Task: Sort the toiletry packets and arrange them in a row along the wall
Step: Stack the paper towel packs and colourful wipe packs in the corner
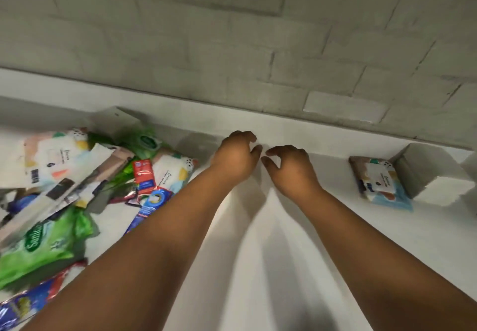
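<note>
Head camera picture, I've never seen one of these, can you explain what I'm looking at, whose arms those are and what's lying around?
This is one picture from a camera worn on a person's head, looking down at their own bare arms. The left hand and right hand hover side by side near the brick wall, fingers loosely curled, holding nothing. On the white surface, a jumbled pile of toiletry packets lies to the left. One pastel packet leans against a white block on the right.

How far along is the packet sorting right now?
Barely begun. Done: one pastel wipes packet stands against the white block at the right. In hand: nothing; left hand and right hand hover empty. Left: the packet pile at the left.
</note>
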Demonstrator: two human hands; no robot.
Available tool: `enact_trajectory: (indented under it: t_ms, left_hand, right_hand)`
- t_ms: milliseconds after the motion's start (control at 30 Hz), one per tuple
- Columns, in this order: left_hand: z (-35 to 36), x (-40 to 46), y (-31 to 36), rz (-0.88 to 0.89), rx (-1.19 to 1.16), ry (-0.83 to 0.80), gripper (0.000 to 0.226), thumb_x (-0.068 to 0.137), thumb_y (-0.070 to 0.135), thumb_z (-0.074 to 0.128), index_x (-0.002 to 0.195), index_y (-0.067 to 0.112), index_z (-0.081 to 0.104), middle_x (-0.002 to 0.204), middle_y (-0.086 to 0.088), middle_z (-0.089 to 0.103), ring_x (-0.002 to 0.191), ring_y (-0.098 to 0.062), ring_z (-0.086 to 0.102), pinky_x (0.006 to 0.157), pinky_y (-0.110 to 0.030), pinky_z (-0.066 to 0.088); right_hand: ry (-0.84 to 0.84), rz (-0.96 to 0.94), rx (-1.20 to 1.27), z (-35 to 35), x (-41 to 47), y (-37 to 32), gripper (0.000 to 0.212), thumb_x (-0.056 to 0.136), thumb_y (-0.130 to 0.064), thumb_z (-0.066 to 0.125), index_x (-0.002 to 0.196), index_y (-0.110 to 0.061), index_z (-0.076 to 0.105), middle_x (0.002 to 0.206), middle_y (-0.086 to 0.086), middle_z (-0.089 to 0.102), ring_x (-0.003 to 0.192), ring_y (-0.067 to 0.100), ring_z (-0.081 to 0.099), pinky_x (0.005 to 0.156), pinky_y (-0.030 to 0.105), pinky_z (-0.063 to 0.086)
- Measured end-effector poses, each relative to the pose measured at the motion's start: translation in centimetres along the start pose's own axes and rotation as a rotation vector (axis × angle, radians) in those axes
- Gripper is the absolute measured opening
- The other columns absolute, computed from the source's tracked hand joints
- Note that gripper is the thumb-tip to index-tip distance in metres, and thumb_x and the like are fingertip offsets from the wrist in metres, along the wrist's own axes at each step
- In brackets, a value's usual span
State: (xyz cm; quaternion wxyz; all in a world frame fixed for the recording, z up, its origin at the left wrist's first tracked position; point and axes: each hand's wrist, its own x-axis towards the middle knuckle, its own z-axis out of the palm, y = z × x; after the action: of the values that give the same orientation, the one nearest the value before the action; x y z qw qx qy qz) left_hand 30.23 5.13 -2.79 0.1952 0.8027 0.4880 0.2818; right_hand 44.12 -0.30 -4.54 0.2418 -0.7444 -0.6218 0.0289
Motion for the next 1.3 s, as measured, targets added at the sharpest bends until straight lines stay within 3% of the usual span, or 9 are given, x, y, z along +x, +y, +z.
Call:
enact_trajectory:
  t_ms: [133,300,467,633,767,833,1067,1200,1300]
  left_hand:
    - [-6.4,-0.4,-6.3,-0.065,0.06,0.014,0.037,0.093,0.034,0.054,0.123,0.013,0.059,0.128,-0.01,0.058,0.117,-0.027,0.055,0.099,-0.032,0.044]
    - [-10.9,-0.9,-12.9,-0.147,0.171,-0.092,0.038,0.09,0.025,0.058,0.123,0.005,0.058,0.123,-0.018,0.06,0.111,-0.035,0.058,0.093,-0.033,0.046]
    - [-12.7,-1.7,-17.5,-0.153,0.302,-0.255,0.035,0.091,0.025,0.059,0.118,0.004,0.058,0.116,-0.016,0.063,0.109,-0.032,0.058,0.086,-0.034,0.045]
    - [-11.5,-1.4,-18.4,-0.094,0.458,-0.299,0.038,0.091,0.027,0.059,0.125,0.009,0.057,0.122,-0.012,0.063,0.112,-0.029,0.059,0.092,-0.035,0.046]
    - [-10.8,-1.4,-18.7,-0.049,0.553,-0.281,0.036,0.091,0.022,0.059,0.124,0.008,0.055,0.121,-0.013,0.063,0.112,-0.028,0.058,0.089,-0.032,0.045]
    - [-10.7,-1.5,-18.9,-0.053,0.515,-0.261,0.038,0.089,0.022,0.06,0.124,0.008,0.054,0.12,-0.014,0.062,0.111,-0.029,0.058,0.088,-0.032,0.045]
    - [-10.7,-2.1,-18.9,-0.036,0.348,-0.221,0.049,0.087,0.037,0.061,0.128,0.013,0.049,0.118,-0.014,0.062,0.11,-0.032,0.057,0.089,-0.036,0.046]
    - [-10.8,-2.2,-18.5,-0.105,0.295,-0.233,0.045,0.092,0.043,0.055,0.122,0.01,0.047,0.115,-0.016,0.062,0.109,-0.036,0.057,0.087,-0.039,0.046]
    - [-11.0,-1.9,-18.3,-0.131,0.253,-0.213,0.037,0.093,0.041,0.053,0.112,0.01,0.051,0.109,-0.016,0.065,0.104,-0.038,0.059,0.082,-0.039,0.046]
  right_hand:
    - [-0.069,-0.026,0.031,2.9,1.2,-7.3,0.037,0.092,-0.047,0.052,0.118,-0.025,0.065,0.124,0.001,0.064,0.113,0.028,0.055,0.098,0.036,0.044]
    - [-0.175,0.108,0.146,6.6,2.0,-13.6,0.037,0.091,-0.036,0.06,0.12,-0.014,0.063,0.12,0.011,0.064,0.114,0.029,0.058,0.095,0.03,0.042]
    - [-0.246,0.359,0.176,11.0,2.3,-17.5,0.037,0.089,-0.041,0.06,0.095,-0.004,0.063,0.105,0.018,0.068,0.103,0.034,0.061,0.064,0.027,0.038]
    - [-0.25,0.533,0.3,13.1,2.2,-18.0,0.041,0.078,-0.049,0.069,0.076,-0.008,0.068,0.064,0.006,0.063,0.061,0.022,0.062,0.04,0.021,0.032]
    - [-0.222,0.64,0.446,13.4,1.8,-18.3,0.031,0.071,-0.033,0.078,0.059,-0.011,0.06,0.054,0.006,0.056,0.05,0.025,0.052,0.052,0.026,0.041]
    - [-0.175,0.681,0.594,13.7,1.6,-18.1,0.033,0.069,-0.018,0.079,0.051,-0.011,0.053,0.051,0.009,0.054,0.049,0.026,0.051,0.057,0.039,0.045]
    - [-0.037,0.751,0.953,13.3,0.4,-18.0,0.021,0.083,-0.008,0.071,0.068,-0.012,0.057,0.067,0.015,0.064,0.044,0.018,0.059,0.064,0.043,0.055]
    - [0.035,0.721,1.159,11.9,-0.8,-18.1,0.015,0.089,-0.003,0.064,0.077,-0.006,0.056,0.066,0.011,0.066,0.046,0.015,0.064,0.045,0.026,0.054]
    - [0.104,0.672,1.21,10.9,-1.3,-17.8,0.013,0.09,-0.003,0.062,0.078,-0.005,0.057,0.069,0.013,0.064,0.047,0.013,0.062,0.044,0.023,0.051]
